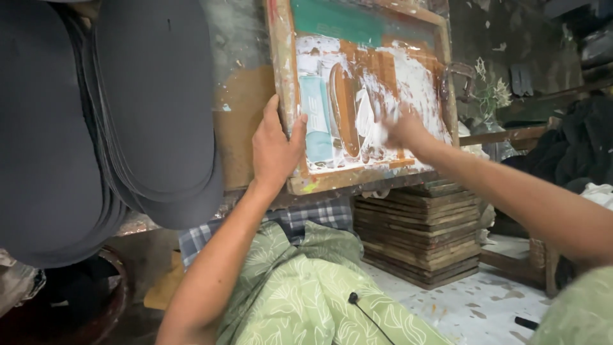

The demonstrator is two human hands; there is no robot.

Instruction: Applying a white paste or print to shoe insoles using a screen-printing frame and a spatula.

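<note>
Head view: the person's left hand [274, 150] has its grip closed around the left rail of the wooden printing screen [364, 96], thumb hooked over the inner edge. The right hand [399, 131] sits further in on the white-smeared mesh, so blurred you can't tell if its grip is closed on anything. The frame's long axis runs away from the person, lying on a paint-stained counter [239, 121], with stacked dark foam sheets [147, 108] just left and a pile of wooden frames [418, 233] on the floor below.

1 head-worn camera, looking down and forward from the person's own eye level, close over both forearms, facing a wooden printing frame [364, 96] on a work table [239, 121], near enough that lap and floor fill the lower edge
</note>
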